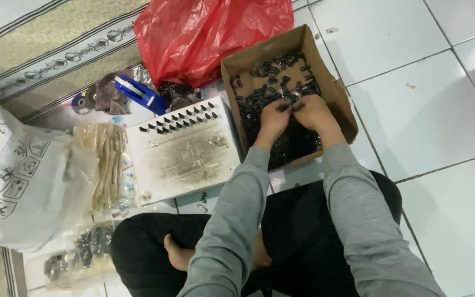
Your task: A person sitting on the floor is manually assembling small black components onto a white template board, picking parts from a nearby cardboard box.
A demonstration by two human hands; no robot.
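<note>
We observe both hands over the open brown cardboard box [341, 104] of small black plastic parts [295, 144]. Left hand [275, 116] and right hand [313, 111] meet, fingers pinched narrow on parts. Beside the box lies a white board [185, 159] with rows of black pieces.

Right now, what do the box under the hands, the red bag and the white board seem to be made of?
Box: brown corrugated cardboard, matte, by its folded flaps.
Red bag: thin glossy plastic film, crinkled with bright highlights.
White board: probably foam or painted board, matte, smudged grey; the look leaves it open.
</note>
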